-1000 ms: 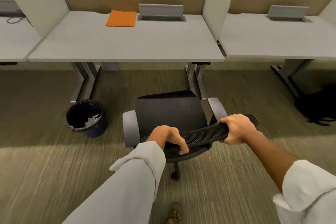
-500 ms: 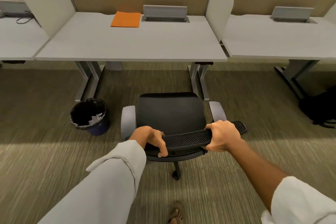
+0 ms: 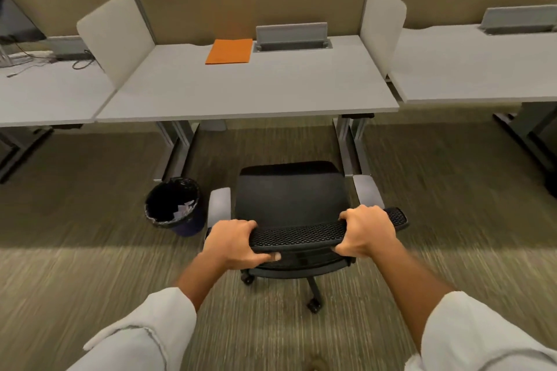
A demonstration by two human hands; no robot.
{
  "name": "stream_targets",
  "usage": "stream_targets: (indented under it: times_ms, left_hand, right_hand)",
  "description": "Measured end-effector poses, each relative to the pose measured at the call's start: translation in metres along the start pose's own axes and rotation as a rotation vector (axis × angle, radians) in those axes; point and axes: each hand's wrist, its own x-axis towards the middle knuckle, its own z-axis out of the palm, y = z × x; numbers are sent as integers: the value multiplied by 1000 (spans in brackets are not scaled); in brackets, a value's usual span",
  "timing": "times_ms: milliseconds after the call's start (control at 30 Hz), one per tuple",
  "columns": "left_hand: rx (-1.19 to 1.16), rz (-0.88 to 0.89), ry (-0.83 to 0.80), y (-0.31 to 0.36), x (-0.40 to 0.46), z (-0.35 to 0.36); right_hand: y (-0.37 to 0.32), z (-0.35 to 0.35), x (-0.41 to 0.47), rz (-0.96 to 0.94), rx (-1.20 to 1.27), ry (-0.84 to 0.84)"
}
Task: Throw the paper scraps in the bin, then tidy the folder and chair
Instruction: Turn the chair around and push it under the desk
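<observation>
Both hands, left hand point(image 3: 233, 242) and right hand point(image 3: 366, 232), are clenched around the mesh top of the black wheeled office chair point(image 3: 291, 205), centre frame, facing the grey desk point(image 3: 247, 90). Push crooked and its grey armrest could clip the black bin point(image 3: 174, 208) at its left.

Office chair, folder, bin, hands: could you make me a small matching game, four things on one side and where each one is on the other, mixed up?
Things:
1. orange folder
2. bin
3. office chair
4. left hand and right hand

Places:
A. on the carpet, in front of the desk
B. gripping the top of the chair's backrest
C. flat on the desk, near its back edge
D. on the floor to the left of the chair, paper scraps inside

Pairs: 1-C, 2-D, 3-A, 4-B
</observation>
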Motion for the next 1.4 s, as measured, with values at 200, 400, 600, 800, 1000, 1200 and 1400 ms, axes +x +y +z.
stream_targets:
  times_ms: [200,400,600,800,1000,1200,1400]
  left_hand:
    - [-54,10,-49,-17,36,-10]
    - [-69,-38,-136,-51,71,-15]
    - [-50,-59,-181,-86,119,-26]
    - [-64,-59,-155,-121,157,-30]
    - [-95,-69,-207,-168,199,-35]
    - [-91,-42,-245,-217,240,-40]
    - [-78,-25,-234,-256,278,-47]
  right_hand:
    - [5,-6,39,-24,31,-19]
    - [-2,-8,87,-114,47,21]
    - [-3,-12,143,-169,128,44]
    - [-10,-16,191,-167,133,67]
    - [-25,-26,242,-146,136,33]
    - [-47,-31,293,-119,153,23]
    - [-60,-38,345,-83,140,38]
